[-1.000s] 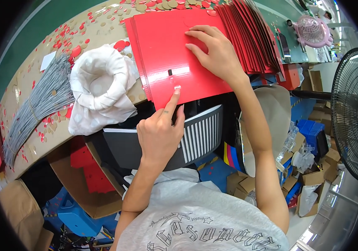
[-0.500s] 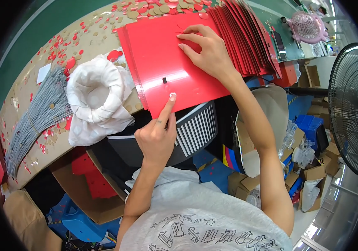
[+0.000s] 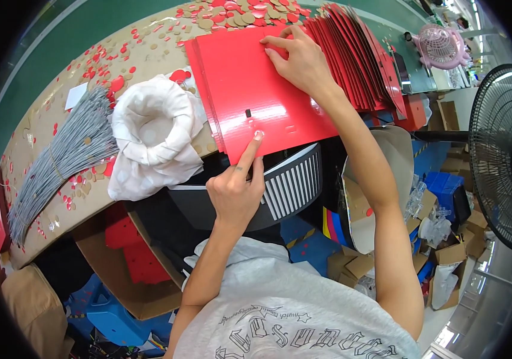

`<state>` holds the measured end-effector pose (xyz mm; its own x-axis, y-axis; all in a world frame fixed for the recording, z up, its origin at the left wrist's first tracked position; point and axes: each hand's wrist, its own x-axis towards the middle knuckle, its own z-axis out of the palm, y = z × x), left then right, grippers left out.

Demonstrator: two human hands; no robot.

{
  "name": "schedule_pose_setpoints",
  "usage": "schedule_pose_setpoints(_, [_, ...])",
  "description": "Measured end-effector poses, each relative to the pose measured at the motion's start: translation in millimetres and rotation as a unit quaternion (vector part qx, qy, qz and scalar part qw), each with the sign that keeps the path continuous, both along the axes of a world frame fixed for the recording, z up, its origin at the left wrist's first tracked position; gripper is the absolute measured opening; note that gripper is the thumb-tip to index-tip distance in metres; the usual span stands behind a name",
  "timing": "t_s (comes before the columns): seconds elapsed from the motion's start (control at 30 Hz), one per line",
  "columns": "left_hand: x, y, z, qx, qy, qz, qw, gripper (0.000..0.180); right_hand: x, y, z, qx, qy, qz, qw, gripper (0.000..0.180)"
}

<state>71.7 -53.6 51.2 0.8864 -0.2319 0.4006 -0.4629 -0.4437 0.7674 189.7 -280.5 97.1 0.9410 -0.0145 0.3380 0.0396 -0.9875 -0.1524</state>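
Both our hands are on the top red sheet (image 3: 232, 72), which lies flat on a short pile on the counter (image 3: 91, 197), straight ahead of us. Layered edges of the pile show down its left side.

Left hand (image 3: 236, 185): index finger straight, tip down on the sheet near its near edge, just below a small dark slot (image 3: 248, 113). Thumb out, other fingers curled; can't tell if they grip anything. Right hand (image 3: 299, 63): open, thumb and fingers spread apart, laid over the far right part of the sheet. We see nothing pinched there.

Right of the sheet: row of red folded boards (image 3: 357, 66), fanned and leaning. Left of it: white cloth bag (image 3: 130, 107) with rolled rim, then a bundle of grey ties (image 3: 58, 161) with a white paper slip (image 3: 76, 96) at its far end. Red and brown cutouts (image 3: 247, 18) litter the counter, thickest past the far edge of the sheet.

Slatted grey basket (image 3: 292, 185) shows just past the near edge. Lower left, a carton (image 3: 97, 269) with red pieces (image 3: 142, 263) inside. Black fan (image 3: 507, 161) stands far right.
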Motion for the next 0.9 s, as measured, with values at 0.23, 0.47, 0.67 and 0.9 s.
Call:
schedule_pose_setpoints(0.23, [-1,-2,-1,-0.020,-0.009,0.008,1.000,0.044,16,-26,4,0.031,0.000,0.090,0.995,0.038])
schedule_pose_setpoints(0.47, [1,-3,-2,-0.041,0.011,0.013,0.999,0.043,35,-27,23,0.056,0.100,0.119,0.986,0.045])
schedule_pose_setpoints(0.67, [-1,-2,2,-0.036,0.004,0.012,0.999,0.040,47,-31,34,0.050,0.132,0.146,0.979,0.043])
schedule_pose_setpoints(0.9, [-8,13,8,-0.020,0.017,0.006,1.000,0.046,30,-2,48,-0.004,-0.001,0.195,0.981,0.042])
